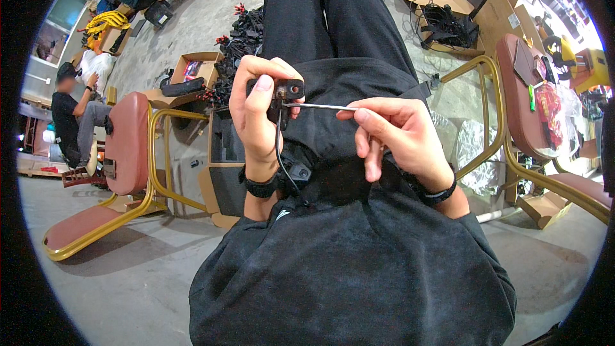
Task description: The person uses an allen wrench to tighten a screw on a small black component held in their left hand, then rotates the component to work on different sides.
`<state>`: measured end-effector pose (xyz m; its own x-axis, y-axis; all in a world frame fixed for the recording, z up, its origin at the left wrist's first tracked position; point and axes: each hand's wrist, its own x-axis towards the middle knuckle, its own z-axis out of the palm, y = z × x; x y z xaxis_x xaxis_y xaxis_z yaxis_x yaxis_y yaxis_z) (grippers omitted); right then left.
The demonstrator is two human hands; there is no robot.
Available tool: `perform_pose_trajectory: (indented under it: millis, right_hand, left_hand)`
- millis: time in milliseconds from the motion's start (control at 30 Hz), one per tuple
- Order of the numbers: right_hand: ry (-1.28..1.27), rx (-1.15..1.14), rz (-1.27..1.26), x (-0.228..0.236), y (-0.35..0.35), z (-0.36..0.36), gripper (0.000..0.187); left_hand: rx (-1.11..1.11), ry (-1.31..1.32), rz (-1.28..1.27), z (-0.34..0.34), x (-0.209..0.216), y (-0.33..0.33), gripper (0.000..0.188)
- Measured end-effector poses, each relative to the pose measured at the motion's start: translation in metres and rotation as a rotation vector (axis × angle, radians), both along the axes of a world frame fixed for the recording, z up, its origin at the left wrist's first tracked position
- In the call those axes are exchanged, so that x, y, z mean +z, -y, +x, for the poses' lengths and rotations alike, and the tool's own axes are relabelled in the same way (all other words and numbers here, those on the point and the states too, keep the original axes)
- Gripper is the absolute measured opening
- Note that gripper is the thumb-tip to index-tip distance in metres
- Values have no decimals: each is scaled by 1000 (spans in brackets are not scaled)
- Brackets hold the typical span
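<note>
My left hand [255, 115] is closed around a small black device [293, 88] with a round hole at its corner, held up above my lap. A thin black cable [278, 144] hangs from the device and curves down toward my shirt. Between the thumb and fingers of my right hand [403, 134] is a thin, straight metal rod [320, 107], pinched at its right end. Its left tip meets the lower part of the device; the exact contact point is too small to make out. The lower fingers of my right hand curl loosely below the rod.
Red-padded chairs with gold frames stand at left [130, 147] and right [522, 83]. A heap of black parts with red tips [240, 45] lies beside my left leg. An open carton [451, 25] of black cables sits ahead right. Two people sit at left.
</note>
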<state>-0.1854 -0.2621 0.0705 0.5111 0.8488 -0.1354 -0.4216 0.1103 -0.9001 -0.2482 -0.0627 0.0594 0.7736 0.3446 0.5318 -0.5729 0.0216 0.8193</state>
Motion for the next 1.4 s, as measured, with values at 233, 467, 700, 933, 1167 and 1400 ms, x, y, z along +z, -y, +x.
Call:
perform_pose_trajectory:
  millis: [233,467,700,933,1167,1400]
  right_hand:
    - [701,-297,13,-17,-10,-4,17]
    - [982,-372,-32,-14,-7,-2,20]
    - [252,-65,-55,-6,-6,2,27]
    - [199,-49,-17,-7,-7,1,28]
    - [115,28,-84,4,1,6,29]
    - [706,-299,76,-16,-7,0,17]
  left_hand:
    - [-60,9,-131,1,-1,-3,21]
    - [-68,12,-157,-1,0,-1,21]
    - [-111,-25,-208,2,-1,-4,23]
    - [-107,-21,-190,2,1,-3,23]
    - [-113,-7,-99,1,-1,-2,22]
    - [-7,-65,-52,2,4,3,28]
